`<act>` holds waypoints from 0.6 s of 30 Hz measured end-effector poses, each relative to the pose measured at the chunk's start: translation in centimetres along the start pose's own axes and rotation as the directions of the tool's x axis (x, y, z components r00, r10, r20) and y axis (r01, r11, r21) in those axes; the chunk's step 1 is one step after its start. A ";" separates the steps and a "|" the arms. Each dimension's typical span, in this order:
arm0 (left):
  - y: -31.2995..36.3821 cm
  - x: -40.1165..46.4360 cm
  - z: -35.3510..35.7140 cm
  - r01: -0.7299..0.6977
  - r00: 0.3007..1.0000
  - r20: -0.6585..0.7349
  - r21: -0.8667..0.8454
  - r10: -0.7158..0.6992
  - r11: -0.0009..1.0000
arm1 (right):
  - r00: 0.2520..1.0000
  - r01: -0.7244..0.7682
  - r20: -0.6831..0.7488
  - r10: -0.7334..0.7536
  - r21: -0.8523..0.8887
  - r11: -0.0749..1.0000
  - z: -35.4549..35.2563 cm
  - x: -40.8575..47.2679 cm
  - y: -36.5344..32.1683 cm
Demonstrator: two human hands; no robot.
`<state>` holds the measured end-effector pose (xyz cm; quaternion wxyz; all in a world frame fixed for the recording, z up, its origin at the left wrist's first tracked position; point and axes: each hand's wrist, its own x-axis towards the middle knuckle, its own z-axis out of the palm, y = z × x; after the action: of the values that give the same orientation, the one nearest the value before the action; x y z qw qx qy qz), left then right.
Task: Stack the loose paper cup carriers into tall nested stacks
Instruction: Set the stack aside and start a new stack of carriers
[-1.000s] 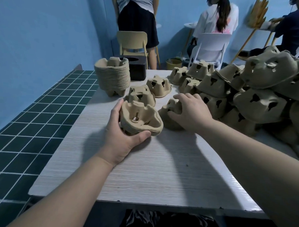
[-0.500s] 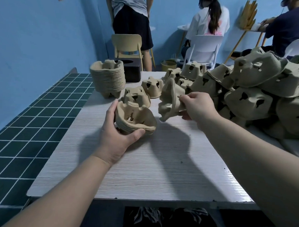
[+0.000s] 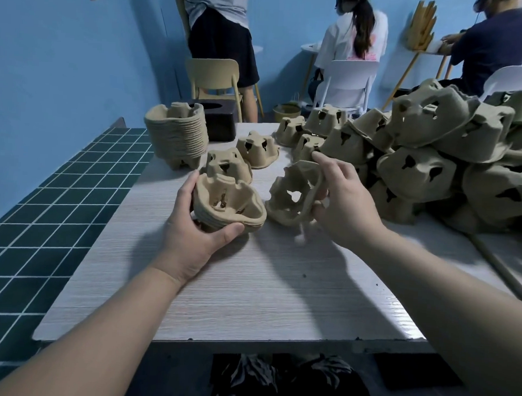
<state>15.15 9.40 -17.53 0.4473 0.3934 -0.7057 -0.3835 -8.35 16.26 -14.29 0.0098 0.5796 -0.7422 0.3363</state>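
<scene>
A pale wood surface point(image 3: 250, 287) carries a heap point(image 3: 434, 163) of loose carriers on the right and a tall stack point(image 3: 177, 134) far left. The left hand point(image 3: 189, 239) grips a short stack point(image 3: 228, 204); beside it, the right hand point(image 3: 343, 201) pinches one tilted carrier point(image 3: 293, 193).

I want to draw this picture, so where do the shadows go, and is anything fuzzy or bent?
In the head view, dark shadows fall on the table toward the viewer under both arms; a pale shine sits at the table's near right corner; the carrier in the right hand is slightly blurred; the small stack in the left hand looks sharper; the wide lens bends the walls and edges.
</scene>
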 end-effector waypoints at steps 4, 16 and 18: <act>-0.1 0.0 -0.1 -0.008 1.000 -0.002 0.004 0.008 1.000 | 0.984 0.157 -0.069 -0.164 -0.104 0.982 0.4 -0.4 1.2; -0.4 0.2 -0.2 -0.010 1.000 0.002 -0.030 0.010 1.000 | 0.882 0.307 -0.376 -0.284 0.003 0.952 0.3 0.1 -2.1; -0.3 0.1 -0.1 -0.021 1.000 -0.002 -0.065 0.021 0.998 | 0.882 0.360 -0.333 -0.334 0.016 0.933 1.3 -0.2 -3.4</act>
<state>15.27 9.16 -17.71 0.4644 0.3716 -0.6967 -0.4010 -4.85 15.43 -13.68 0.1695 0.6397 -0.6010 0.4481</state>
